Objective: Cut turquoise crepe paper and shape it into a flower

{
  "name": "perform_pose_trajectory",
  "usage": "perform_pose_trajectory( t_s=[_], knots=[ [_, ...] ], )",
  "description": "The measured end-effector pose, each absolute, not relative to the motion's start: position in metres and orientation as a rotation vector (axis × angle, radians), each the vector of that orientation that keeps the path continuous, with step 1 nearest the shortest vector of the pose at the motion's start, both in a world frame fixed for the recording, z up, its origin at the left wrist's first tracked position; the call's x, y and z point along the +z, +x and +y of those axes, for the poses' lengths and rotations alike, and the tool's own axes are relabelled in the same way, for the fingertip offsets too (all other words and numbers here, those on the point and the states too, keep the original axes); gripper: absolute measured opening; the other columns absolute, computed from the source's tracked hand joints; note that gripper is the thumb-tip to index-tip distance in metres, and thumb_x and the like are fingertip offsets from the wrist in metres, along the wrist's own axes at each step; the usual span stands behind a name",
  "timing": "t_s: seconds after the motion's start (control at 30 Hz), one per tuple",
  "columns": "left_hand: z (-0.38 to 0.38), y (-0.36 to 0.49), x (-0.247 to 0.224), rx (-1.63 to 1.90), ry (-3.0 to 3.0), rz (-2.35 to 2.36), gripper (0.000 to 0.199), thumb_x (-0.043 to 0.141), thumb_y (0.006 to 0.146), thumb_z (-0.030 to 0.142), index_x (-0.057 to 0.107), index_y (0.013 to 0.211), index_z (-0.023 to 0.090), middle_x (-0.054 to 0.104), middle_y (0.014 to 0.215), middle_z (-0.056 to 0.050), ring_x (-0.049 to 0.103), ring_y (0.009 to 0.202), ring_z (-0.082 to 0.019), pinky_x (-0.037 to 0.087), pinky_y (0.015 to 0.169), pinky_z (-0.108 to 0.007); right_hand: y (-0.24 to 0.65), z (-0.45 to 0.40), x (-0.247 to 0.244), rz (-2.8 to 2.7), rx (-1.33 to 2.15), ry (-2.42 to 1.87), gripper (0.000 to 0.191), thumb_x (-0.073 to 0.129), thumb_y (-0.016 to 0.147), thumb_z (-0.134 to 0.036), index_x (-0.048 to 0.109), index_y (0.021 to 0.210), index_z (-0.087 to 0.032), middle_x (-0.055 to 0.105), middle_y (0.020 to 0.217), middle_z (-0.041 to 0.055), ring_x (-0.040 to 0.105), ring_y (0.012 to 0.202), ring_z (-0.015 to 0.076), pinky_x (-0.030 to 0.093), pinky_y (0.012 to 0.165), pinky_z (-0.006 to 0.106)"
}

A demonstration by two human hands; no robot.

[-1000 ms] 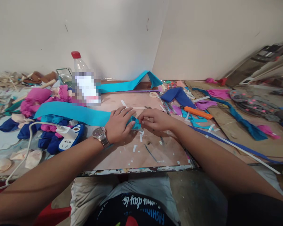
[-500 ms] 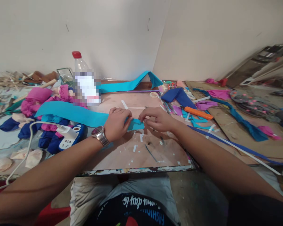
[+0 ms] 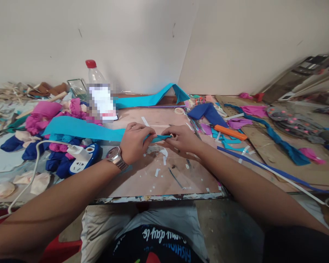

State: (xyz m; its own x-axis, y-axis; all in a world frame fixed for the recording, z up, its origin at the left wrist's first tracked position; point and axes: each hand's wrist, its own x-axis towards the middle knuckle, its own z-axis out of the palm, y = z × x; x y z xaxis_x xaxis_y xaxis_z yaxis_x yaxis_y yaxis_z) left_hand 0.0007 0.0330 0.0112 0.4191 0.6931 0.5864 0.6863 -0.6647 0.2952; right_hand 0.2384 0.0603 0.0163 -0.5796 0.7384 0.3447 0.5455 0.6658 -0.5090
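Observation:
A wide turquoise strip of fabric or crepe paper (image 3: pixel 99 132) stretches across the table from the left into my hands. My left hand (image 3: pixel 135 141), below a metal wristwatch (image 3: pixel 115 156), pinches the strip near its right end. The end itself is gripped between thumb and fingers of my right hand (image 3: pixel 183 138). Between the two hands the strip looks narrow, folded or gathered lengthwise. Small white tape pieces (image 3: pixel 157 172) lie on the table below my hands.
At left are pink and blue fabric bundles (image 3: pixel 42 117), a power strip (image 3: pixel 84 160) with a cord, and a red-capped bottle (image 3: pixel 95 73) behind a lit phone (image 3: pixel 102 102). An orange cutter (image 3: pixel 230 132), blue scraps (image 3: pixel 208 112) and cardboard (image 3: pixel 274 153) lie at right.
The strip's right end was lying fairly flat; now it is lifted and folded narrow between my hands. My right hand has closed more firmly on the end.

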Motion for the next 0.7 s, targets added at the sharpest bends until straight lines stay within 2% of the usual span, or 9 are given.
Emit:
perform_pose_trajectory(
  t_s=[0.13, 0.33, 0.47, 0.7],
  knots=[
    [0.034, 0.000, 0.011, 1.154, 2.618, 1.259, 0.027, 0.049, 0.104, 0.039, 0.070, 0.097, 0.022, 0.077, 0.095, -0.003, 0.067, 0.091, -0.020, 0.042, 0.100, -0.042, 0.239, 0.062, 0.016, -2.278, 0.429, -0.978, 0.020, 0.062, 0.083, -0.020, 0.076, 0.098, -0.018, 0.078, 0.091, 0.0058, 0.069, 0.080, 0.0183, 0.049, 0.071, 0.028],
    [0.031, 0.000, 0.014, 1.257, 2.673, 1.178, 0.025, 0.052, 0.104, 0.037, 0.071, 0.097, 0.023, 0.079, 0.098, -0.001, 0.071, 0.090, -0.018, 0.043, 0.100, -0.041, 0.234, 0.059, 0.014, -2.289, 0.466, -0.941, 0.024, 0.070, 0.089, -0.041, 0.079, 0.098, -0.020, 0.078, 0.084, 0.0048, 0.067, 0.074, 0.0168, 0.047, 0.067, 0.027],
    [0.026, 0.000, 0.018, 1.251, 2.684, 1.137, 0.025, 0.053, 0.103, 0.039, 0.072, 0.099, 0.024, 0.080, 0.105, -0.002, 0.072, 0.096, -0.017, 0.045, 0.100, -0.039, 0.234, 0.062, 0.013, -2.247, 0.474, -0.838, 0.025, 0.067, 0.093, -0.043, 0.078, 0.094, -0.020, 0.077, 0.089, 0.0075, 0.067, 0.077, 0.0179, 0.050, 0.068, 0.029],
    [0.022, 0.002, 0.019, 1.300, 2.651, 0.990, 0.025, 0.051, 0.104, 0.037, 0.072, 0.104, 0.024, 0.080, 0.108, -0.003, 0.075, 0.101, -0.017, 0.050, 0.100, -0.036, 0.239, 0.065, 0.014, -2.115, 0.409, -0.766, 0.022, 0.067, 0.093, -0.041, 0.077, 0.103, -0.024, 0.074, 0.108, 0.0111, 0.070, 0.097, 0.0227, 0.055, 0.074, 0.033]
  ],
)
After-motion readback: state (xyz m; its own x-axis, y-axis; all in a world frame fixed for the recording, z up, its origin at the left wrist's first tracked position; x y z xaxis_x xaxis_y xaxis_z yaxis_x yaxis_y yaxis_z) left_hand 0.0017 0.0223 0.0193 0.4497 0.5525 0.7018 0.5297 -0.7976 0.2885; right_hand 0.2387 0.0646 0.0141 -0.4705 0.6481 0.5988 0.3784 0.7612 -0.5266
